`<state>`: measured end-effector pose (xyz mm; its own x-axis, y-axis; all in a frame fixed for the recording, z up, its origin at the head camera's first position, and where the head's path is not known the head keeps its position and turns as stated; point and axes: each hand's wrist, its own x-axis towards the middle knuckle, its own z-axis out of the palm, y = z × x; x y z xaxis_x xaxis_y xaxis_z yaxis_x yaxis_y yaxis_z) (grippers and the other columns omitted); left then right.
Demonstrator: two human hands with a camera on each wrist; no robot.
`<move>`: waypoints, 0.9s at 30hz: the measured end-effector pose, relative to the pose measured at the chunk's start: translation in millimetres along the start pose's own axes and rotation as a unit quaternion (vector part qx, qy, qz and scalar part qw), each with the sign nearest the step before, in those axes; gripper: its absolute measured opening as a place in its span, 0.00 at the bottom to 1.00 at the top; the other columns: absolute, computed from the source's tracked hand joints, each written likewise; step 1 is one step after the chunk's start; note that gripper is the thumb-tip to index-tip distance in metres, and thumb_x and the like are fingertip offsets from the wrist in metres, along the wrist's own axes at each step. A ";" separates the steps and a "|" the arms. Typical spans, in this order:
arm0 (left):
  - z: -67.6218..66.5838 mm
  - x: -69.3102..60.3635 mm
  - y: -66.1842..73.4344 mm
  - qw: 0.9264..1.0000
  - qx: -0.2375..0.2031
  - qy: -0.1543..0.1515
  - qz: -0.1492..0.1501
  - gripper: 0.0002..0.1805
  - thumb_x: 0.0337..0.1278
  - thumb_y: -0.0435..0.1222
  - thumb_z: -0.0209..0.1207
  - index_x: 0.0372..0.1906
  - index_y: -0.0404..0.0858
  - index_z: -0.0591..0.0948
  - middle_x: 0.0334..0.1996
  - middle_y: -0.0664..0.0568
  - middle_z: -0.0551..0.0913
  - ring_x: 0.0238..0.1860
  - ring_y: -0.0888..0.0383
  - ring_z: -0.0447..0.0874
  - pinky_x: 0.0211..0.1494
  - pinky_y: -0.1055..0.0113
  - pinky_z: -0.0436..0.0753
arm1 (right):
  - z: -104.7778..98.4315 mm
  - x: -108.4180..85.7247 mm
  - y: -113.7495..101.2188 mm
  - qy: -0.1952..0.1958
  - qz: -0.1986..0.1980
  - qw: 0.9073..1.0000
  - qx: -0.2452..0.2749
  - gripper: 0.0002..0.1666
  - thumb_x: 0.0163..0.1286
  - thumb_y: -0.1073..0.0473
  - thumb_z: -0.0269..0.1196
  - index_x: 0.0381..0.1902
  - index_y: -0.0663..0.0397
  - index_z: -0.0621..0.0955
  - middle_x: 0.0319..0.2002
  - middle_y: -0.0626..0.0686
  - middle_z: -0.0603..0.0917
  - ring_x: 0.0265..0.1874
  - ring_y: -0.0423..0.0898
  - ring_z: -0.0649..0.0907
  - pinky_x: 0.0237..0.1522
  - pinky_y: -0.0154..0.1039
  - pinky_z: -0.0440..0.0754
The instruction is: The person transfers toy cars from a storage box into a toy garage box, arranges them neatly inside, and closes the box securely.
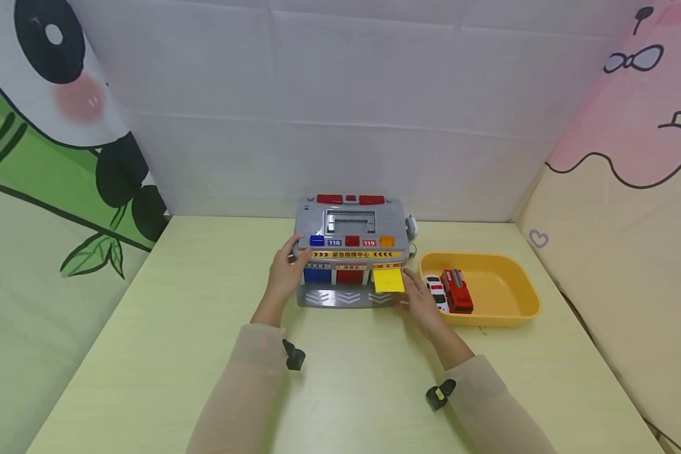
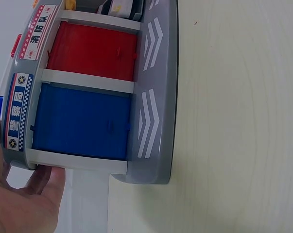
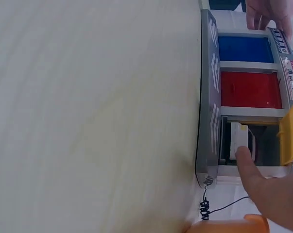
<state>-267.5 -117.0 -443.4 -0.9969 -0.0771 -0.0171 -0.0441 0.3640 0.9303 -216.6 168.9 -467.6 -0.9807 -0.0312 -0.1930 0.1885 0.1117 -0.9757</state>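
A grey toy garage stands upright on the table, its blue door and red door closed. The yellow door is lifted. Behind it, a white and dark toy car sits in the compartment. My left hand grips the garage's left end, thumb toward the front and fingers by the side wall. With its index finger extended, my right hand touches the white part of the toy car. In the head view, the raised door hides that car.
Right of the garage stands a yellow tray holding a white toy car and a red fire truck. A coiled black cord hangs by the garage's right end. A white cloth wall rises behind the table.
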 end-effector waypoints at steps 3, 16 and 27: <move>0.2 0.3 -0.1 1.000 0.002 0.001 0.002 0.28 0.71 0.49 0.52 0.71 0.51 0.65 0.63 0.38 0.66 0.62 0.41 0.69 0.60 0.44 0.72 | 0.7 0.1 -2.2 0.022 -0.032 0.998 -0.043 0.32 0.80 0.50 0.45 0.76 0.54 0.55 0.66 0.65 0.67 0.58 0.64 0.74 0.59 0.57 0.73; 0.3 -0.1 -0.9 1.000 0.005 0.003 0.013 0.28 0.71 0.49 0.51 0.71 0.50 0.65 0.65 0.38 0.65 0.61 0.41 0.69 0.61 0.45 0.71 | 1.7 14.0 -23.5 0.056 -0.162 0.952 -0.254 0.46 0.68 0.62 0.64 0.76 0.55 0.53 0.72 0.60 0.56 0.67 0.59 0.63 0.64 0.54 0.67; -0.1 0.7 -2.0 1.000 -0.004 0.002 0.009 0.27 0.71 0.49 0.52 0.71 0.51 0.65 0.65 0.38 0.64 0.61 0.41 0.69 0.60 0.45 0.72 | 7.3 37.8 -32.9 0.051 -0.200 0.885 -0.417 0.54 0.58 0.66 0.72 0.76 0.57 0.55 0.75 0.58 0.52 0.70 0.58 0.57 0.68 0.52 0.61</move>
<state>-268.1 -117.9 -445.2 -0.9972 -0.0744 0.0012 -0.0255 0.3576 0.9335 -259.5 156.8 -443.6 -0.9681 -0.1486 0.2019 -0.2367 0.8071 -0.5409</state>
